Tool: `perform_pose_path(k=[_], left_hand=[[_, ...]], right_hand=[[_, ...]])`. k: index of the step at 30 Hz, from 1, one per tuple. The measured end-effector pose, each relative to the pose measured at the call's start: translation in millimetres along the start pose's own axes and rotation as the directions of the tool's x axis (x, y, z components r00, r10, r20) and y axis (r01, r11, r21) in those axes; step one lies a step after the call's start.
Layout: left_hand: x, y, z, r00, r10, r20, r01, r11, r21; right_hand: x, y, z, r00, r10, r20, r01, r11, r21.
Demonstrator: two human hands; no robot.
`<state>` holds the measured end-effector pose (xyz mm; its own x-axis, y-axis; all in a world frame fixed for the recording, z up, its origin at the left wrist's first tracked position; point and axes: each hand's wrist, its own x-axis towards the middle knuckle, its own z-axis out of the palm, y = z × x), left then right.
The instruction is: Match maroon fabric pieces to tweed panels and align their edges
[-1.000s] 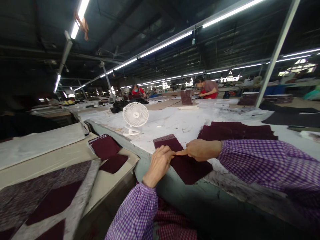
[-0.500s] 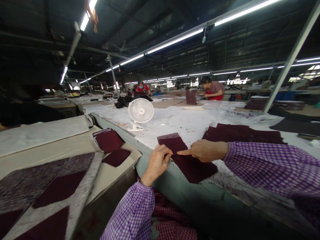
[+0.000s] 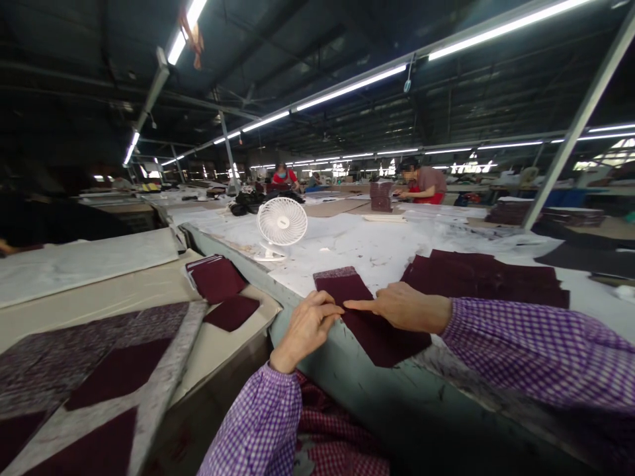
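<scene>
A dark maroon fabric piece [image 3: 387,337] lies across the near table edge, its lower corner hanging over the side. Its upper part meets a maroon panel [image 3: 342,284] with a speckled strip along the far end. My left hand [image 3: 305,327] pinches the fabric at its left edge, thumb and fingers together. From the right, my right hand [image 3: 409,307] reaches in with its index finger stretched out, the tip pressed on the cloth close to my left fingertips. Its other fingers are curled, and what lies under them is hidden.
A white clip fan [image 3: 282,221] stands on the paper-covered table [image 3: 347,241]. Maroon fabric pieces [image 3: 486,277] lie at right. On a lower cream surface at left are a maroon stack [image 3: 215,277], a single piece [image 3: 232,312] and a speckled board [image 3: 173,370]. Two co-workers stand beyond.
My right index fingertip has slid slightly left along the cloth, closer to my left fingers. My left hand keeps its pinch. The view has shifted a little.
</scene>
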<state>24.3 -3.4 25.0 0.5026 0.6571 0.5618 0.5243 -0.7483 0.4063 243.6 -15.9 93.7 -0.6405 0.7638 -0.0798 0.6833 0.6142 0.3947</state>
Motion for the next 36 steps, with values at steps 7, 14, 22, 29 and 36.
perform_pose_path(k=[7,14,22,29,36], left_hand=[[0,0,-3.2,1.0,0.029,0.012,-0.029,0.998,0.054],[1,-8,5.5,1.0,0.018,-0.014,-0.016,0.995,0.096],[19,12,11.3,0.999,0.025,-0.023,-0.018,0.968,0.25],[42,21,28.0,0.994,0.054,0.097,-0.084,0.937,0.338],[46,9,32.1,0.983,-0.174,-0.064,0.18,0.978,0.11]], right_hand=[[2,33,11,0.995,0.099,0.019,-0.1,0.949,0.298],[-1,64,5,0.989,0.133,-0.059,-0.073,0.804,0.59],[-71,155,7,0.739,0.631,0.233,-0.66,0.611,0.437],[-75,175,25,0.668,0.736,0.111,-0.732,0.624,0.273],[-23,105,5,0.951,0.279,-0.135,-0.141,0.778,0.612]])
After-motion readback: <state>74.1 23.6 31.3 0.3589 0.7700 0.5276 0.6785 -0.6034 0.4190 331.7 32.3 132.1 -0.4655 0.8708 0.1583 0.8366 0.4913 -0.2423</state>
